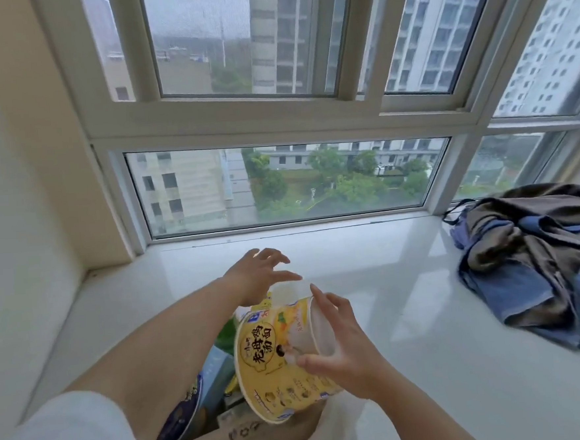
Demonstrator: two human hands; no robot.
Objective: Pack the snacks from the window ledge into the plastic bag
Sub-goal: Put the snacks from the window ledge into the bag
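From the head camera, the right hand [339,350] grips a yellow instant noodle bowl [278,361], tipped on its side with the printed lid facing left; the thumb presses the side near the lid and the fingers wrap the paler base. The bowl hangs over the mouth of the plastic bag [330,419], whose translucent edge shows at the bottom of the view. Below and left of the bowl sit other snack packets [191,402], dark blue, pale blue and green, apparently already in the bag. The left hand [258,277] hovers just beyond the bowl with fingers spread wide, holding nothing. The white window ledge [371,269] stretches ahead, bare near the hands. Well apart on the right lies a heap of blue and brown clothes [538,257].
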